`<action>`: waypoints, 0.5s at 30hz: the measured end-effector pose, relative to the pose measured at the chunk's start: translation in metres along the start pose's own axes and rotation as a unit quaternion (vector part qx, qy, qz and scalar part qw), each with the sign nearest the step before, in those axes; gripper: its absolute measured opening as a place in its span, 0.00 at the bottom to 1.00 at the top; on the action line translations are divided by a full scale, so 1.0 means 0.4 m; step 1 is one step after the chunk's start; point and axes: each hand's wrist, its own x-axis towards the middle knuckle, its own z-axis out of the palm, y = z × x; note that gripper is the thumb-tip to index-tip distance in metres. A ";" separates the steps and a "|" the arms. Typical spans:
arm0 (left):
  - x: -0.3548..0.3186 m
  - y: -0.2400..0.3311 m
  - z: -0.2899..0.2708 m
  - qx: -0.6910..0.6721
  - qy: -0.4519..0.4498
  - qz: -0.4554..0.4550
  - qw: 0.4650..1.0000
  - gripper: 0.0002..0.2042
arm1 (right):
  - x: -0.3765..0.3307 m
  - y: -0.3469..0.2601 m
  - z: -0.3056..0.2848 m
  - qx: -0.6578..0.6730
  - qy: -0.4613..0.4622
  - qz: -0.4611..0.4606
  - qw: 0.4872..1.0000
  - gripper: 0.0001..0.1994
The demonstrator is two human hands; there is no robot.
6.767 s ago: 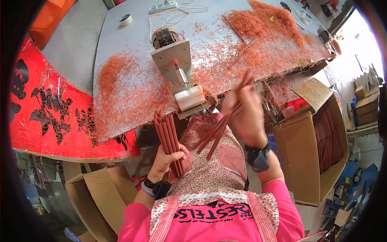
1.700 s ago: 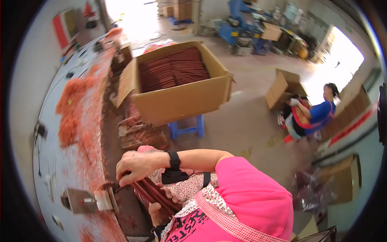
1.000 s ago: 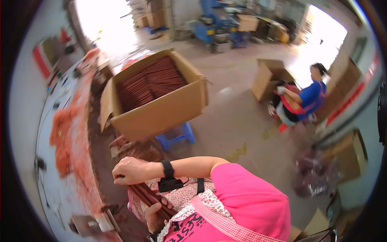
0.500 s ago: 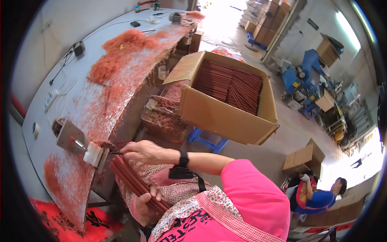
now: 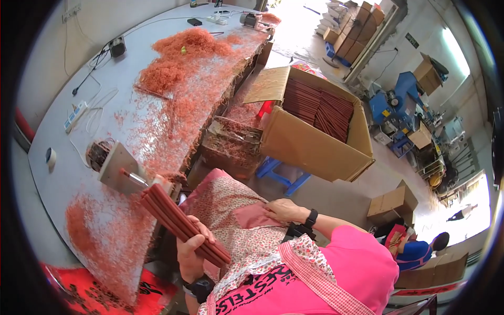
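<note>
My left hand (image 5: 190,251) is shut on a bundle of long red-brown sticks (image 5: 173,218), held slanted over my lap with its upper end near the table edge. My right hand (image 5: 282,210) lies flat on my flowered apron (image 5: 231,215) and holds nothing. On the grey table (image 5: 58,173), just past the bundle's tip, stands a small metal machine (image 5: 118,165) with a white block (image 5: 159,185) at its front.
Orange shavings (image 5: 178,58) lie in heaps over the table. A big open cardboard box (image 5: 315,144) of red sticks rests on a blue stool (image 5: 278,176) to my right, beside a crate of scraps (image 5: 231,144). Another person (image 5: 420,249) crouches at lower right near small boxes (image 5: 394,202).
My right hand has left the machine's white block and come down onto my apron. The left hand still grips the bundle. The view has swung back toward the table.
</note>
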 end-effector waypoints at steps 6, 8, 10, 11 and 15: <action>0.099 0.121 0.015 0.157 -0.057 -0.130 0.977 0.20 | 0.013 -0.091 -0.115 -0.004 0.066 -0.006 0.998 0.15; 0.134 0.122 0.029 0.201 -0.066 -0.172 0.962 0.19 | 0.018 -0.115 -0.155 0.033 0.135 -0.027 0.990 0.15; 0.172 0.105 0.054 0.264 -0.084 -0.192 0.942 0.18 | 0.028 -0.126 -0.222 0.068 0.209 -0.046 0.975 0.15; 0.187 0.091 0.062 0.293 -0.089 -0.202 0.930 0.18 | 0.025 -0.125 -0.246 0.079 0.205 -0.046 0.975 0.15; 0.241 -0.010 0.105 0.449 -0.099 -0.169 0.872 0.15 | 0.023 -0.125 -0.304 0.250 0.135 -0.090 0.954 0.16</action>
